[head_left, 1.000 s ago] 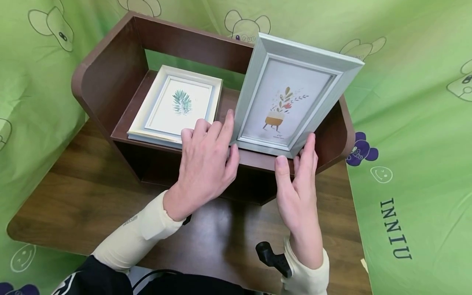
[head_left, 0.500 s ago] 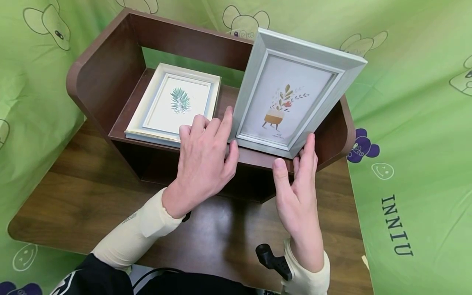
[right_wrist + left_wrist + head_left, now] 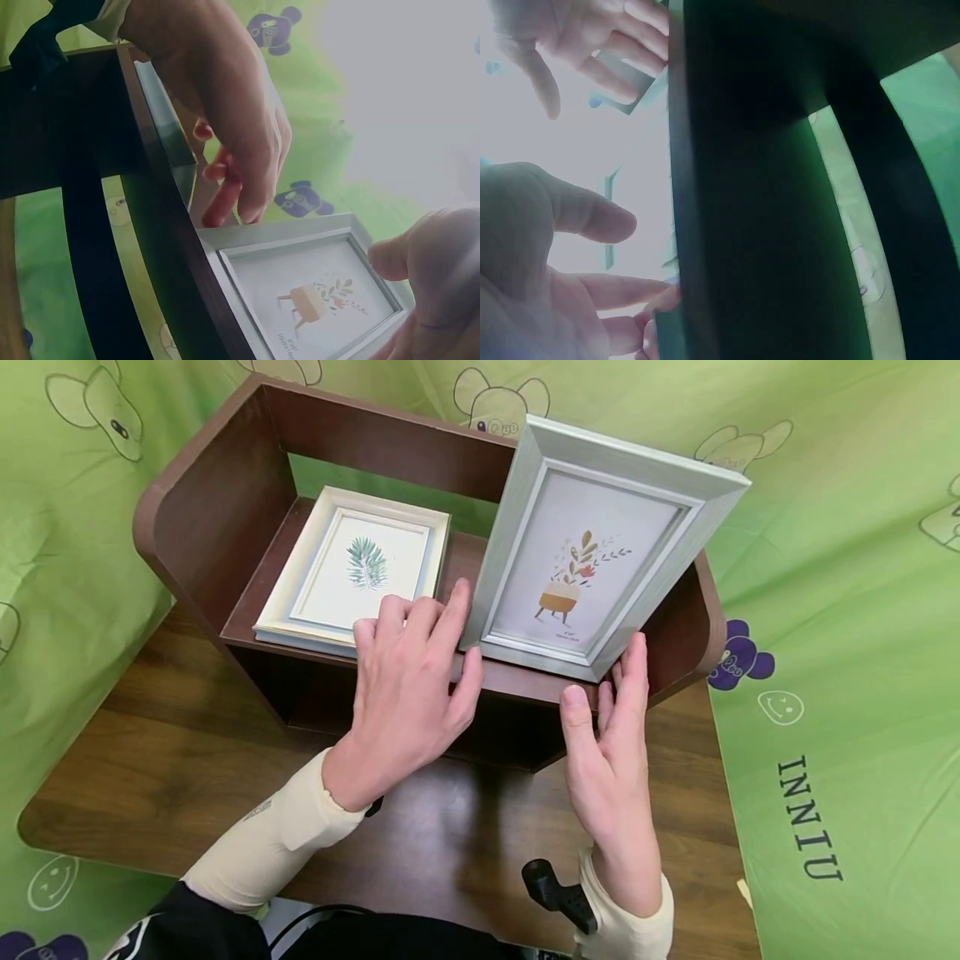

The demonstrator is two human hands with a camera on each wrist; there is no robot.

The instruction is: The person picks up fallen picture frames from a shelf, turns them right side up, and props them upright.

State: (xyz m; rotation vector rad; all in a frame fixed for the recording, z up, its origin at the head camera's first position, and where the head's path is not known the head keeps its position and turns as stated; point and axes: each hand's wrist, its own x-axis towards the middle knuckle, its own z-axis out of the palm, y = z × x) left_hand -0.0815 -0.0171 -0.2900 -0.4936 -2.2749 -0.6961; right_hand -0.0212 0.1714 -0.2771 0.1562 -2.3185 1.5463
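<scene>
In the head view a pale grey picture frame [image 3: 604, 660] stands upright, leaning back on the brown shelf, with a potted-plant print in it. My right hand [image 3: 611, 777] has its fingers straight and its fingertips right at the lower right corner of this frame. My left hand [image 3: 408, 685] is at the shelf's front edge between the two frames, index finger extended beside the grey frame's lower left corner. A cream picture frame [image 3: 367, 560] with a green leaf print lies flat on the left, its near right corner hidden behind the left hand.
The brown wooden shelf unit [image 3: 206, 493] has raised side panels and a back rail. It stands on a wood-grain table [image 3: 135, 760]. Green patterned cloth [image 3: 825, 635] hangs around. A black wrist camera mount [image 3: 555, 893] sits at the right cuff.
My left hand has drawn slightly left and its index fingertip has come off the grey frame's edge a little. The right hand has barely shifted, and both frames stay put.
</scene>
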